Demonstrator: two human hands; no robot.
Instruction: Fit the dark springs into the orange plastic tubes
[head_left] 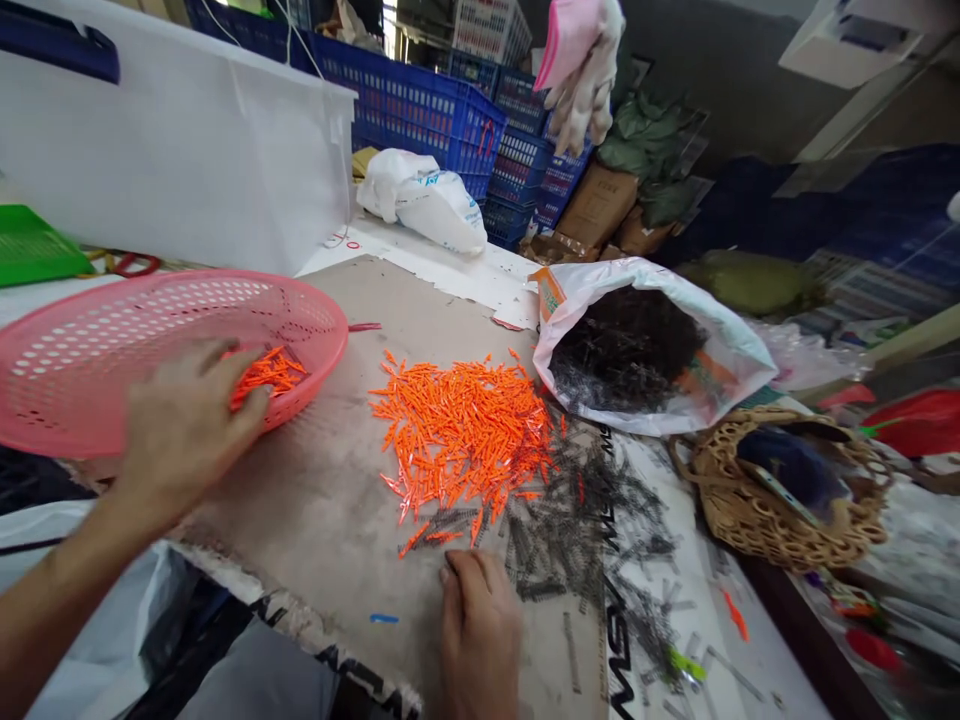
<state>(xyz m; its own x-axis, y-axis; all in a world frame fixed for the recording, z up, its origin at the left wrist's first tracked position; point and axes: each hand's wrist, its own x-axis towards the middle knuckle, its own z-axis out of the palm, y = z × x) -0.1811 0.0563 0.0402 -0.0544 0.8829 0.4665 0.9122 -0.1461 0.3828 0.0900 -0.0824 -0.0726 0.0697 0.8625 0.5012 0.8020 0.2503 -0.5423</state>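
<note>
My left hand [184,425] reaches over the rim of a pink perforated basket [90,350], fingers curled over a small heap of orange plastic pieces [271,372] inside it. My right hand [478,630] rests on the brown cardboard sheet [330,500], fingers bent down at the near edge of a large pile of orange pieces [461,435]. Dark metal springs [577,530] lie scattered just right of that hand. What the right fingers hold, if anything, is hidden.
A white plastic bag [652,345] full of dark springs lies open at the right. A wicker basket [780,495] sits near the right edge. Blue crates [427,110], a white bag [424,200], a green tray [30,245] and hanging gloves [581,70] stand behind.
</note>
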